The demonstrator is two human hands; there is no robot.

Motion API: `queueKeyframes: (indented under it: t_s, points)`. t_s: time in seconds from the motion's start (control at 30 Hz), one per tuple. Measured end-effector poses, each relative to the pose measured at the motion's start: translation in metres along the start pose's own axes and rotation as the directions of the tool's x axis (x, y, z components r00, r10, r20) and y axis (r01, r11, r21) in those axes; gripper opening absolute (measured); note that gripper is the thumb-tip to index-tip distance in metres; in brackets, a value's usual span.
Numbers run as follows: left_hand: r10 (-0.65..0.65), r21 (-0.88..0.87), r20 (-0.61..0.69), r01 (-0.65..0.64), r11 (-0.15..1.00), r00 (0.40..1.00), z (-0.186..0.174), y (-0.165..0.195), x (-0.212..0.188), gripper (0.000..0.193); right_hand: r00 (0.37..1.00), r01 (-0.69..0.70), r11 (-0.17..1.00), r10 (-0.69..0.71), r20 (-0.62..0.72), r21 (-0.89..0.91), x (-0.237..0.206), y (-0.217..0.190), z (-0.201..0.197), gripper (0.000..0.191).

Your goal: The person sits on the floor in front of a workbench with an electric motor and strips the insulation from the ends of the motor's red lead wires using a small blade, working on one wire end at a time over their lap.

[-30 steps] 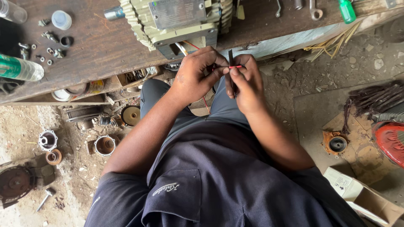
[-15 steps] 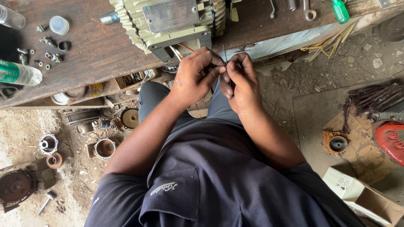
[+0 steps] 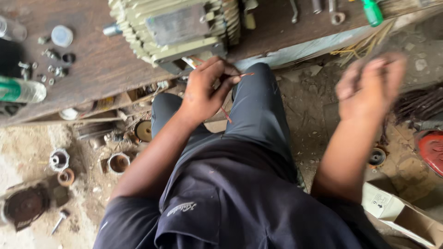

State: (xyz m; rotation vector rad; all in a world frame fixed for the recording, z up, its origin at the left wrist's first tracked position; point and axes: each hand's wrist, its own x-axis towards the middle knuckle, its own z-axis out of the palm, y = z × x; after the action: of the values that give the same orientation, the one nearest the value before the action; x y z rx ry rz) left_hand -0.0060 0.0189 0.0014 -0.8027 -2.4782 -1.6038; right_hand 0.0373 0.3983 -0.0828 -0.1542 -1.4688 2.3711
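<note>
- Now my left hand [image 3: 205, 92] sits just below the pale green motor [image 3: 175, 27], with the fingers curled and the thumb and fingertips pinched on thin reddish wires [image 3: 224, 113].
- One strand of those wires trails down from the pinch and crosses over my dark trouser leg; the upper ends run up towards the underside of the motor, where I cannot tell how they join it.
- My right hand [image 3: 371, 87] is well apart from the left, off to the side over the dirt floor [image 3: 314, 120]. It is badly blurred; the fingers look loosely bent, and I cannot tell whether it holds anything.
- The motor lies on a worn wooden bench [image 3: 97, 69], at its front edge, right above my knees.
- On the bench to the left I see small bolts and nuts, a white round cap [image 3: 61, 35] and a green and white can [image 3: 20, 90] lying on its side.
- At the bench's far right lies a green-handled screwdriver [image 3: 372, 11], near some metal tools.
- A cardboard box [image 3: 401, 214] stands open on the floor by my right elbow.
</note>
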Motion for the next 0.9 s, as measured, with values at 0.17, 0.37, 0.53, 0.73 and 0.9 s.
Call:
queueKeyframes:
  t_s: [0.17,0.37,0.53,0.73,0.9]
  points:
    - [0.063,0.039,0.01,-0.064,0.997,0.998,-0.003,0.0,-0.001,0.01,0.989,-0.067,0.997,0.07,0.134,-0.023,-0.02,0.039,0.013,0.019]
    - [0.059,-0.007,0.021,-0.059,0.998,0.998,-0.003,-0.003,-0.003,0.011,0.975,-0.145,0.989,0.142,0.17,0.006,-0.019,0.033,0.036,0.02]
    - [0.033,-0.031,0.049,-0.032,0.999,0.998,-0.005,0.0,-0.003,0.01,0.966,-0.217,0.976,0.211,0.151,0.024,-0.021,0.035,0.051,0.027]
    - [0.057,-0.014,0.081,-0.056,0.998,0.995,-0.008,0.003,-0.003,0.015,0.953,-0.245,0.969,0.243,0.18,-0.009,-0.022,0.028,0.066,0.028]
    - [0.139,0.052,0.081,-0.144,0.988,0.987,-0.012,0.007,-0.004,0.019,0.941,-0.244,0.964,0.261,0.215,-0.101,-0.019,0.028,0.074,0.019]
